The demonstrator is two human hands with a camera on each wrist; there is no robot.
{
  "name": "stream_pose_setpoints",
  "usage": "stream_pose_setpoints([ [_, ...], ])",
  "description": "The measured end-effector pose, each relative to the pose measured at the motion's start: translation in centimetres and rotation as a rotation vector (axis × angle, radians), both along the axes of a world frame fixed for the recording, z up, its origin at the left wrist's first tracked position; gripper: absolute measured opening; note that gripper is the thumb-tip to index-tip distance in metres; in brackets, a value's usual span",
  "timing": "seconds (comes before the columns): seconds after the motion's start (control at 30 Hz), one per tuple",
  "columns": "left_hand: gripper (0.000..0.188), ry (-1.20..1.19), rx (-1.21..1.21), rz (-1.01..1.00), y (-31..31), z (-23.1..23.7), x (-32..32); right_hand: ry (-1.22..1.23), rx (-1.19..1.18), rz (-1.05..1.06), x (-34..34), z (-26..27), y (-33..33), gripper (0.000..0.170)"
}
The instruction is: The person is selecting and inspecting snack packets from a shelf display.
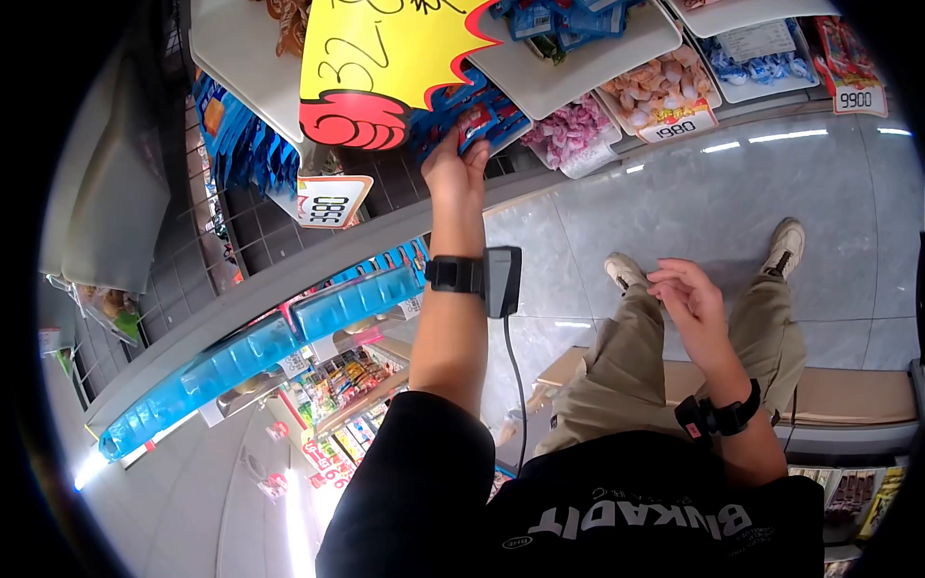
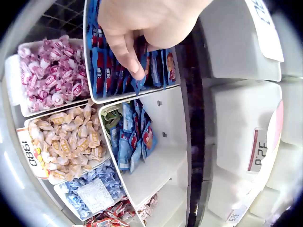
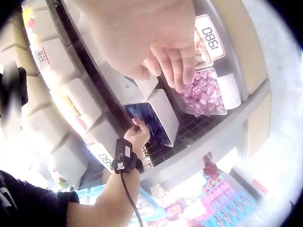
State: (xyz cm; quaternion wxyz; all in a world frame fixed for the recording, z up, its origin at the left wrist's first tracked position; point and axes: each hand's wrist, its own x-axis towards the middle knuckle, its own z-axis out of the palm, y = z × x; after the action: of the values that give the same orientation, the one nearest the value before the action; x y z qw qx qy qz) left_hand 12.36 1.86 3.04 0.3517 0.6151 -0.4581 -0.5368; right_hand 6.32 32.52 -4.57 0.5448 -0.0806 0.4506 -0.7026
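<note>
My left hand (image 1: pixel 457 175) reaches into a white bin (image 2: pixel 90 71) of blue snack packets (image 2: pixel 106 71) standing in a row. Its thumb and fingers pinch one small blue-and-red packet (image 1: pixel 474 122) at the top edge. In the left wrist view the fingers (image 2: pixel 127 56) point down among the packets and partly cover the one they hold. My right hand (image 1: pixel 696 306) hangs over the floor in front of my legs, away from the bins, its fingers loosely bent and holding nothing.
Beside the bin are pink wrapped candies (image 2: pixel 54 73), orange ones (image 2: pixel 68 142) and a white bin with several blue packets (image 2: pixel 130 137). A large yellow price sign (image 1: pixel 385 58) overhangs the bins. The shelf edge (image 1: pixel 318 236) runs below my left forearm.
</note>
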Motion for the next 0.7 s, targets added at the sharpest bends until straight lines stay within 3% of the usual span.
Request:
stream_pose_setpoints([
  [0.3, 0.016, 0.096, 0.071, 0.191, -0.9, -1.7, -2.7, 0.012, 0.018, 0.003, 0.2, -0.6, -0.1, 0.021],
  [0.37, 0.017, 0.454, 0.111, 0.263, 0.5, -1.6, -2.6, 0.015, 0.025, 0.004, 0.2, -0.6, -0.1, 0.021],
  [0.47, 0.015, 0.559, 0.1, 0.15, 2.4, -1.1, -2.4, 0.015, 0.023, 0.0, 0.3, -0.8, -0.1, 0.02],
  [0.6, 0.016, 0.587, 0.103, 0.187, 2.3, -1.8, -2.2, 0.026, 0.028, 0.013, 0.3, -0.7, -0.2, 0.019],
  [0.7, 0.015, 0.455, -0.043, 0.204, 2.3, -2.3, -2.5, 0.027, 0.039, 0.012, 0.3, -0.6, -0.4, 0.018],
])
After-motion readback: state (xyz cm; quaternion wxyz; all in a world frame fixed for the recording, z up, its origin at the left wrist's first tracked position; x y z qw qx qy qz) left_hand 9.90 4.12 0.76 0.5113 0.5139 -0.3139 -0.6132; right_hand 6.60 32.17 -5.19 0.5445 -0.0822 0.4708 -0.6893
